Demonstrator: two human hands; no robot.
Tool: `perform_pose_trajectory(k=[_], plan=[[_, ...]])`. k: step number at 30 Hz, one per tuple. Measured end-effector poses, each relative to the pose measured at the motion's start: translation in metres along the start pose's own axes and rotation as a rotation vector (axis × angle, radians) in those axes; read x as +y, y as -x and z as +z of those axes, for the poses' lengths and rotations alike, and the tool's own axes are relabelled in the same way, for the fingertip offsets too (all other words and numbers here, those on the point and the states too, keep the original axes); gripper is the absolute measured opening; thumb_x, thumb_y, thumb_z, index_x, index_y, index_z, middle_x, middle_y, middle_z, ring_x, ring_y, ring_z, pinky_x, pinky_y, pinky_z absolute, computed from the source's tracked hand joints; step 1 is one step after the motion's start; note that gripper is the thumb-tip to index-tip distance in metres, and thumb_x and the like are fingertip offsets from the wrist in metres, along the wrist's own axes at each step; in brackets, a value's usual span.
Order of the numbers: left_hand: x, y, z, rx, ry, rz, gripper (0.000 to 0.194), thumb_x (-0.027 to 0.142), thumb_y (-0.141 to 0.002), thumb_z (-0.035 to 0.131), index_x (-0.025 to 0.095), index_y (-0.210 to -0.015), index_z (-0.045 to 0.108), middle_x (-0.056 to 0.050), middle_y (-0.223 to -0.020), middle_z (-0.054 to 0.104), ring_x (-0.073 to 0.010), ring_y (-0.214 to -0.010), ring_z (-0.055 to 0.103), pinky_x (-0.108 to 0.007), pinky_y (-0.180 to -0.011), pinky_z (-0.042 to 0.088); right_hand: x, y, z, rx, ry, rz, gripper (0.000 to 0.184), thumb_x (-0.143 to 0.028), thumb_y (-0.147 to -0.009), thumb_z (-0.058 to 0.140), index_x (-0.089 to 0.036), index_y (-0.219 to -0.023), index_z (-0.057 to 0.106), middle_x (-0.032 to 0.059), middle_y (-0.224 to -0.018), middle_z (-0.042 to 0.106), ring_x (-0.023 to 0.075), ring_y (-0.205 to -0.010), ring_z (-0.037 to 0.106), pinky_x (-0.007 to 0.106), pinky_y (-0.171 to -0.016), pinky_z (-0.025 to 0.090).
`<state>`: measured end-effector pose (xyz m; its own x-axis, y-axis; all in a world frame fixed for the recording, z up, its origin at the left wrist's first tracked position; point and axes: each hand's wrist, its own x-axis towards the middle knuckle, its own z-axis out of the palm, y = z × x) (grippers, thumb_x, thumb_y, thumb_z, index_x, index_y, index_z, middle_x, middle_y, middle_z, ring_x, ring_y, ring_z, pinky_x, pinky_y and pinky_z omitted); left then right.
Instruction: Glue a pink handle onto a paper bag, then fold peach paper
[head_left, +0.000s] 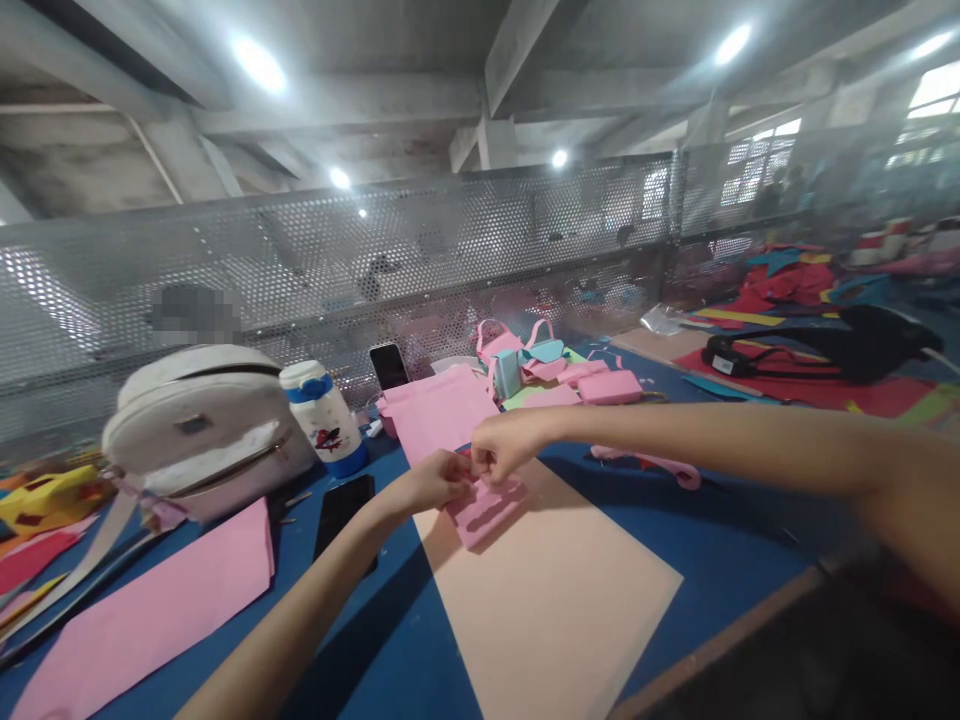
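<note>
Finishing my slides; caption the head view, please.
Left hand and right hand meet at a pink piece over a peach sheet.

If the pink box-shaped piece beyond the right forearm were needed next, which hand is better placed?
Probably the right hand: it is nearer the pink box-shaped piece; the left hand would likely reach past it. Both are at the small pink piece on the peach-coloured sheet.

Fingers [454, 474] at small pink piece [480, 518]
</note>
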<state>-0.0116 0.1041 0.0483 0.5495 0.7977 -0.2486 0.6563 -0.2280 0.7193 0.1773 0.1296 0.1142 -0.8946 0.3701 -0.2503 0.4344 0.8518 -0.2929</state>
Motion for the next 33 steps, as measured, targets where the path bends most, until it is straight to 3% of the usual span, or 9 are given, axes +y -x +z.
perform_pose_trajectory(k=[12,33], plan=[[0.012,0.005,0.001,0.016,0.04,-0.007,0.019,0.031,-0.094,0.059,0.013,-0.094,0.06,0.004,-0.071,0.056,-0.0065,-0.051,0.051,-0.019,-0.047,0.044,-0.002,0.0,0.005,0.006,0.109,0.056,0.009,-0.021,-0.071,0.059,-0.014,-0.069,0.066,-0.0031,-0.057,0.051,0.011,-0.054,0.041,0.025,-0.054,0.026],[0.01,0.003,0.001,-0.004,0.082,0.011,0.019,0.032,-0.094,0.059,0.013,-0.091,0.06,0.006,-0.067,0.053,-0.0064,-0.049,0.048,-0.019,-0.047,0.042,-0.003,-0.004,0.016,0.116,0.213,0.145,0.011,-0.024,-0.067,0.061,-0.018,-0.073,0.069,0.0023,-0.069,0.065,0.0158,-0.062,0.055,0.025,-0.05,0.027]])
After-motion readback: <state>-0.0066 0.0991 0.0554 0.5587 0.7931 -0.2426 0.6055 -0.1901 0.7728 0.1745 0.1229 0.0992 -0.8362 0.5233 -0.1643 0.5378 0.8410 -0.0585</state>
